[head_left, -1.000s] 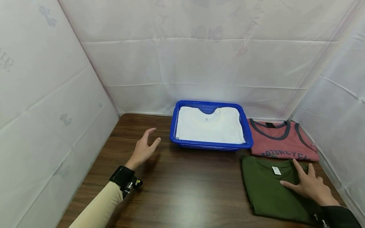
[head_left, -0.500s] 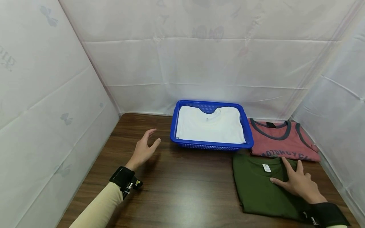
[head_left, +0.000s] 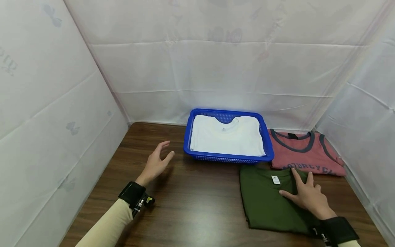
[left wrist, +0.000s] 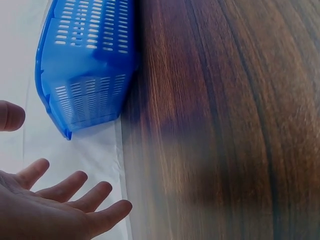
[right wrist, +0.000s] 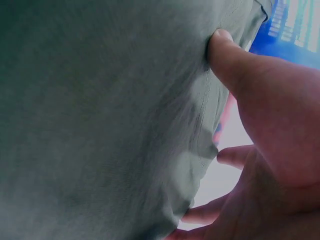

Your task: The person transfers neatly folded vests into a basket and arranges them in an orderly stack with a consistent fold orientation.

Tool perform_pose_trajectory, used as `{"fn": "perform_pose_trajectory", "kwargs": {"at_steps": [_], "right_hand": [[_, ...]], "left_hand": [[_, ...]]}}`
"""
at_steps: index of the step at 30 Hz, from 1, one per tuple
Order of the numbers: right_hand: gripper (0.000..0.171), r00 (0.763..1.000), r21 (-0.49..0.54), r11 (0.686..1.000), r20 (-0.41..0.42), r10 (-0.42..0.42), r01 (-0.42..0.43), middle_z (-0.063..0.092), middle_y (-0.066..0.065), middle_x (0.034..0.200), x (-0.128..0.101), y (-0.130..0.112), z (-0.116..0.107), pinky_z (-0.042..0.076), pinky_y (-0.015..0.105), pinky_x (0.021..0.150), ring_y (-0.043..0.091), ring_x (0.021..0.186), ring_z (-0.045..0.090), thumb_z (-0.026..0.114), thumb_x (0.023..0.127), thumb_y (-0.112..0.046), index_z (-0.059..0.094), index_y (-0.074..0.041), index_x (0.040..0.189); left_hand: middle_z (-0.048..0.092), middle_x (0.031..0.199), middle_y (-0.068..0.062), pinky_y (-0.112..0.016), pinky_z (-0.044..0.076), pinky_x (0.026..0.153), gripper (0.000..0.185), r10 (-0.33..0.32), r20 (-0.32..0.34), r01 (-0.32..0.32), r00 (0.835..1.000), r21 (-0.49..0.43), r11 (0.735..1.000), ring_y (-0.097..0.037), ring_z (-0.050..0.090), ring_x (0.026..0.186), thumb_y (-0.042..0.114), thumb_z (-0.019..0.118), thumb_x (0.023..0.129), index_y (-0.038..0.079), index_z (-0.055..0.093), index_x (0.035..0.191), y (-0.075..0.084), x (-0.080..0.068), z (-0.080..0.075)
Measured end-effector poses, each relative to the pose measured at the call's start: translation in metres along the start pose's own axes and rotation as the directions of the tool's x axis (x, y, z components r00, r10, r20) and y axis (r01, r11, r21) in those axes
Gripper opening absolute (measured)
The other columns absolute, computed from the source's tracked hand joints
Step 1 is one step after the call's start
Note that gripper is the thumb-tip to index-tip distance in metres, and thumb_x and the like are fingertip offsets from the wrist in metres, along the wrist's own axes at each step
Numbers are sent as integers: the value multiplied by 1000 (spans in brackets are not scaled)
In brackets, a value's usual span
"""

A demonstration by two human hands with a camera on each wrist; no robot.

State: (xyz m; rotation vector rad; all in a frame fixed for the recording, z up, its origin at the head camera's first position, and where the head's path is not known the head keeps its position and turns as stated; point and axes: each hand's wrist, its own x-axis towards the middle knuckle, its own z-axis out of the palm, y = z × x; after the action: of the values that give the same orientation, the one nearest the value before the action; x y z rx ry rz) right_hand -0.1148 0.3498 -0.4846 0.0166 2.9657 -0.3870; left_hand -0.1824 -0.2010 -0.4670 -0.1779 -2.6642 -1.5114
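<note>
A folded dark green T-shirt (head_left: 265, 206) with a white neck label lies on the right half of the table. My right hand (head_left: 310, 197) rests on its right part with the fingers spread, thumb and fingertips pressed onto the cloth near the collar. In the right wrist view the thumb (right wrist: 232, 60) touches the green fabric, and the other fingertips sit at its edge. My left hand (head_left: 155, 164) hovers over the table left of the blue basket (head_left: 229, 157), fingers relaxed and holding nothing. A folded white T-shirt (head_left: 226, 140) lies inside that basket.
A folded red T-shirt (head_left: 308, 159) with grey trim and dark lettering lies right of the basket, behind the green one. White sheeting (head_left: 197, 68) walls the brown wooden table (head_left: 197, 202) at the back and both sides.
The green T-shirt has slid left across the table under my right hand, which moved with it. My left hand stays almost where it was. Basket and red T-shirt are unmoved.
</note>
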Motion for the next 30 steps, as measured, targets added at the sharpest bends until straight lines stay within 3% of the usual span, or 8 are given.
{"fn": "perform_pose_trajectory", "kwargs": {"at_steps": [8, 15, 17, 19, 23, 26, 30], "right_hand": [[117, 999, 24, 1000, 37, -9, 8, 5, 58, 146, 4, -20, 0, 45, 53, 46, 83, 103, 34, 66, 85, -74, 11, -8, 164], [106, 991, 64, 990, 11, -130, 129, 20, 58, 141, 6, -25, -4, 45, 76, 65, 83, 104, 38, 80, 84, -55, 25, -1, 157], [99, 989, 70, 987, -9, -146, 146, 30, 56, 136, 6, -28, -4, 48, 73, 66, 76, 97, 48, 83, 84, -49, 32, 3, 151], [85, 987, 85, 984, -31, -155, 157, 43, 49, 124, 6, -31, -3, 51, 61, 61, 62, 82, 57, 85, 84, -41, 39, 6, 138], [56, 985, 99, 982, -74, -155, 162, 49, 23, 94, 5, -39, 1, 40, 38, 54, 28, 62, 48, 87, 83, -32, 46, -1, 105], [48, 986, 82, 985, -81, -146, 153, 48, 18, 89, 5, -45, 3, 39, 37, 55, 25, 63, 46, 86, 84, -32, 48, -4, 94], [40, 987, 62, 986, -60, -148, 152, 56, 29, 92, 6, -51, 3, 48, 44, 60, 44, 74, 61, 84, 86, -30, 54, -3, 90]], "left_hand": [[47, 152, -24, -64, 38, 109, 55, 11, 10, -11, 1000, -6, 1000, -43, 43, 141, 30, 59, 106, 13, 40, 154, 0, -6, 1], [55, 146, -23, -57, 47, 103, 54, -25, 52, 27, 998, -35, 999, -40, 58, 129, 26, 58, 106, 14, 40, 155, 3, -9, 3], [59, 142, -22, -54, 49, 102, 53, -50, 73, 52, 996, -29, 998, -38, 62, 123, 25, 58, 106, 13, 40, 155, 6, -10, 5], [61, 139, -22, -53, 51, 99, 53, -79, 97, 82, 992, -30, 996, -38, 64, 120, 23, 57, 107, 13, 39, 155, 8, -10, 6], [60, 138, -27, -48, 58, 87, 55, -123, 143, 135, 982, -77, 988, -38, 69, 109, 19, 55, 107, 10, 35, 157, 9, -11, 8], [59, 136, -30, -46, 61, 77, 56, -154, 182, 178, 971, -121, 977, -38, 72, 97, 16, 54, 108, 8, 31, 159, 10, -12, 8], [62, 129, -30, -45, 62, 74, 55, -185, 218, 219, 958, -143, 965, -36, 73, 90, 14, 54, 108, 5, 32, 158, 11, -14, 10]]}}
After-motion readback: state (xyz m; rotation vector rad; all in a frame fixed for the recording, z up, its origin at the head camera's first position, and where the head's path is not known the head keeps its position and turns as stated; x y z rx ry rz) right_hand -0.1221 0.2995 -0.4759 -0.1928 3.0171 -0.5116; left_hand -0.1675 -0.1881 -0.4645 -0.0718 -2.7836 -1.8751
